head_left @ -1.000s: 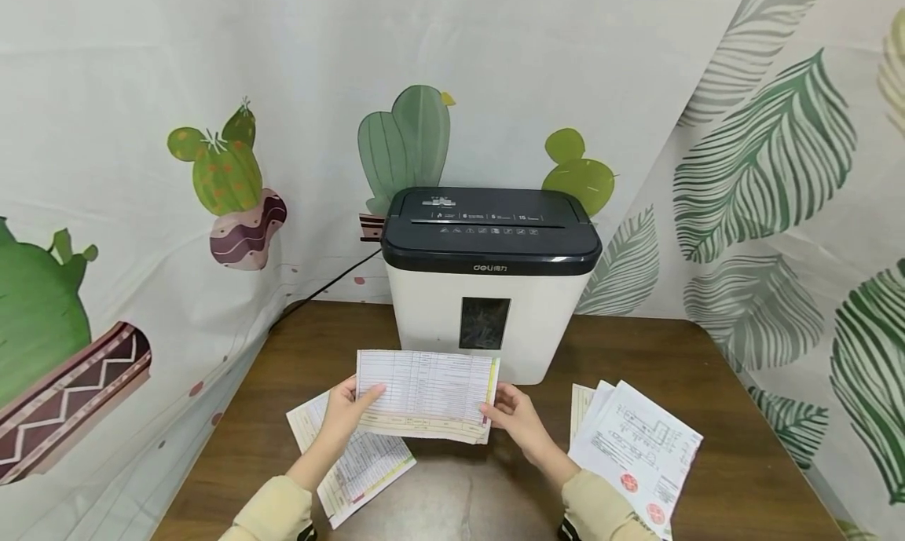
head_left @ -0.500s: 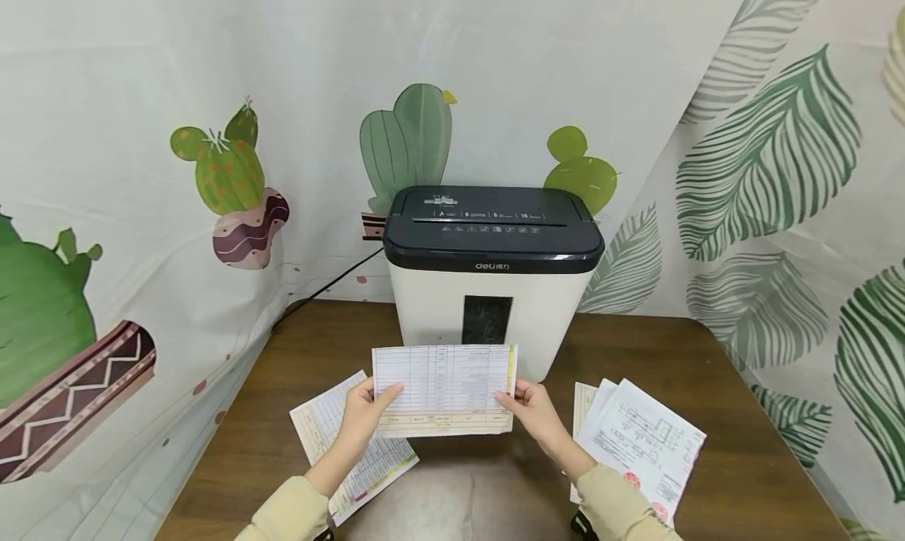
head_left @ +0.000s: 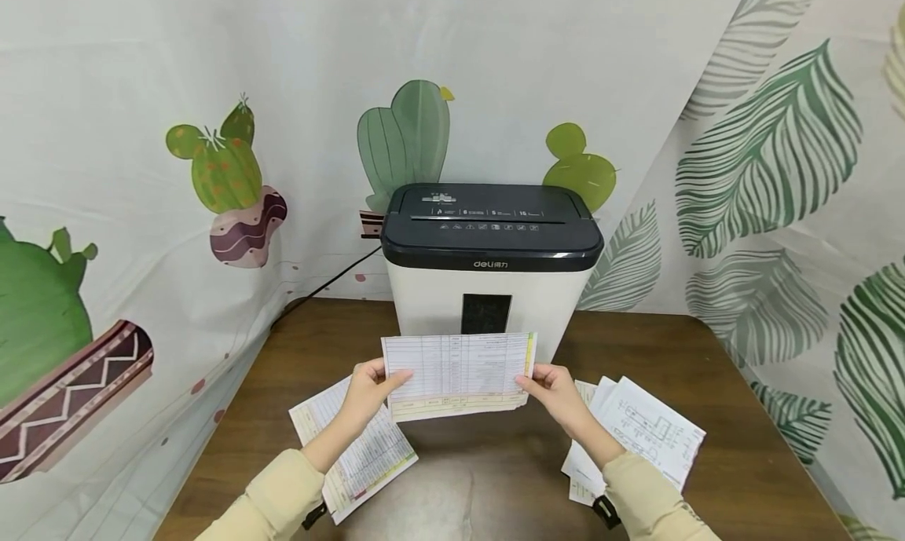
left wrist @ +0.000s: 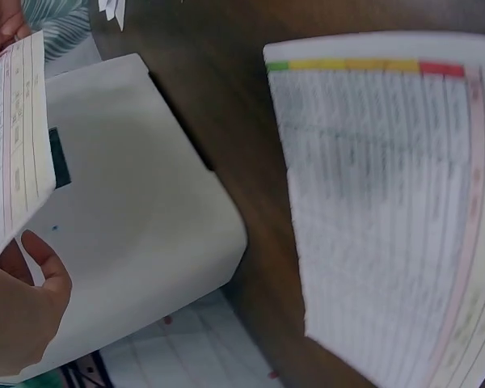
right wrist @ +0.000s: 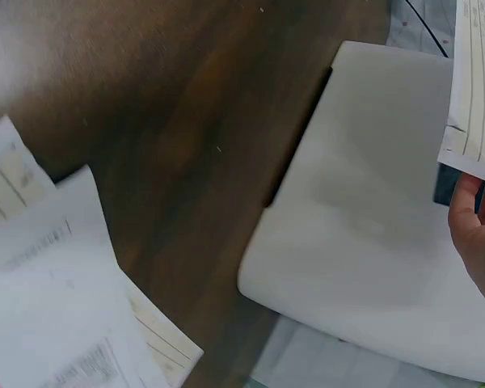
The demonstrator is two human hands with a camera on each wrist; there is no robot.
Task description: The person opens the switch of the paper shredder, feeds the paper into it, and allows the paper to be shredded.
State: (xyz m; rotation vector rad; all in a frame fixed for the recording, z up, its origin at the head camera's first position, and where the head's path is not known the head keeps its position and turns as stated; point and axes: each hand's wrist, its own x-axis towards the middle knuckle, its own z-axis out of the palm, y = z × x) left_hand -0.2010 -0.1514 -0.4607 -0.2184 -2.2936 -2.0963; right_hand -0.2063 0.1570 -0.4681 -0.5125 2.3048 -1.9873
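Note:
A printed form sheet (head_left: 459,368), ruled with table lines and a coloured strip on its right edge, is held up in front of the paper shredder (head_left: 424,297). My left hand (head_left: 373,388) pinches its left edge, thumb on the near face. At the right edge my right hand (head_left: 558,392) pinches it the same way. The sheet covers the lower front of the shredder. In the left wrist view the form (left wrist: 24,145) spans between both hands; in the right wrist view its corner (right wrist: 473,137) sits above my right fingers (right wrist: 466,202).
Printed forms (head_left: 371,455) lie on the wooden table (head_left: 459,486) below my left arm. Several papers (head_left: 654,431), the top one bearing a diagram, lie partly under my right arm. A black cable (head_left: 325,286) runs left from the shredder, with a patterned curtain (head_left: 311,70) behind.
Both hands have moved the form to the right and slightly up, away from the table's front. Both grips stay on its edges.

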